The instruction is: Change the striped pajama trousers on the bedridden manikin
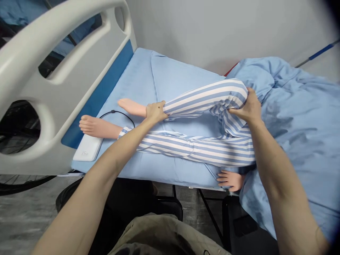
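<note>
A manikin in blue-and-white striped trousers (196,147) lies on a bed. Its far leg (202,97) is bent, with the knee raised off the sheet. My left hand (156,111) is wrapped round that leg's ankle at the trouser cuff. Under and behind the raised knee, my right hand (248,108) grips the leg, thumb on the near side. The near leg lies straight, its bare foot (99,126) by the footboard. The manikin's hand (231,180) rests at the mattress's near edge. The upper body is hidden under a blue quilt (300,141).
A white flat box (87,148) with a black cable (122,113) lies by the near foot. The cream footboard (63,78) stands at left, a grey wall (207,32) behind. Black chairs (244,223) are below the bed's near side; part of a wheel (26,184) shows lower left.
</note>
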Demonstrator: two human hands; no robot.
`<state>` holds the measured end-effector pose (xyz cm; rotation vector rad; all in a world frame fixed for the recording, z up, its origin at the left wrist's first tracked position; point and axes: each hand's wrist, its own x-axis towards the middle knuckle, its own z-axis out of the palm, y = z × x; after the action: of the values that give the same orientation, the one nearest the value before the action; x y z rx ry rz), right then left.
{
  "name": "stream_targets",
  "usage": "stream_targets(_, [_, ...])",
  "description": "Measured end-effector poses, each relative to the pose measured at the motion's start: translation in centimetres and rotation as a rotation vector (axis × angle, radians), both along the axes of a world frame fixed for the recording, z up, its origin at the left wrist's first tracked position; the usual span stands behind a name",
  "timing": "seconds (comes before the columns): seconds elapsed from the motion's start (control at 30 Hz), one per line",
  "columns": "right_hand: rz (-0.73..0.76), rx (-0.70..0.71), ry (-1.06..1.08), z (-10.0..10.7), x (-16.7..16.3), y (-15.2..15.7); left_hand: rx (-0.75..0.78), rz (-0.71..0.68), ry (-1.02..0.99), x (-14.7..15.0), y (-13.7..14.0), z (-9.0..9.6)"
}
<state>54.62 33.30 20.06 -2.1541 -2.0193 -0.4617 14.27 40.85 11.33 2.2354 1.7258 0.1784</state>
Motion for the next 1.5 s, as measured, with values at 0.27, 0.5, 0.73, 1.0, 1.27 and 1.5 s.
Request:
stream_targets(0.27, [0.009, -0.064, -0.088, -3.1, -2.5, 0.9, 0.021, -0.037, 0.168, -4.5, 3.2, 2.6])
stream_targets(0.5, [0.033, -0.056, -0.069, -6.9, -5.4, 0.6, 0.074, -0.096, 0.303, -6.8, 3.9, 3.6])
stream_targets(0.73, [0.028, -0.073, -0.086, -10.2, -6.8, 0.7, 0.102, -0.167, 0.366, -7.2, 4.7, 3.0])
stream_targets(1.0, [0.020, -0.107, -0.101, -11.9, -7.3, 0.7, 0.099, -0.214, 0.370, -7.7, 5.2, 0.3])
stream_targets(1.27, [0.024, -0.135, -0.137, -13.2, -7.9, 0.9, 0.045, -0.252, 0.395, -8.7, 5.5, -2.5])
stream_targets(1.5, [0.018, -0.130, -0.172, -14.4, -7.6, 1.0, 0.138, -0.352, 0.345, -9.2, 4.8, -3.6])
